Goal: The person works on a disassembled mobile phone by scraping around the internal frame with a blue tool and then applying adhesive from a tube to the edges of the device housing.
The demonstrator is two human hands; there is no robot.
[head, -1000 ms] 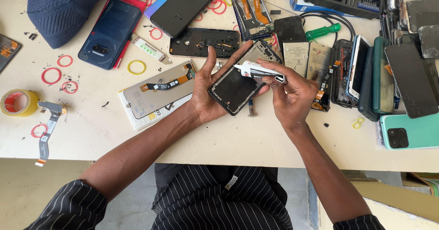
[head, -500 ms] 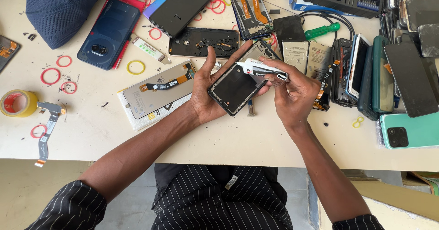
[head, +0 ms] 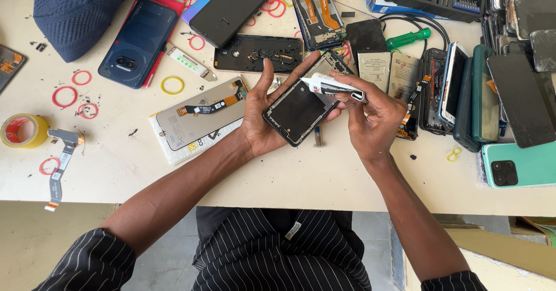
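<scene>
White glue tube (head: 330, 85) pinched in right hand (head: 373, 120) fingers, left hand (head: 263, 117) fingers cupping black phone frame (head: 298, 111)

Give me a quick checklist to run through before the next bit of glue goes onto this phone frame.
1. Phone frame cradled flat in the left hand: ok.
2. Glue tube gripped by the right hand: ok.
3. Nozzle over the frame's upper edge: ok.
4. Cap off the nozzle: cannot tell.
5. Glue already laid along the frame: cannot tell.
6. Bare table below the hands to set the frame down: ok.
</scene>
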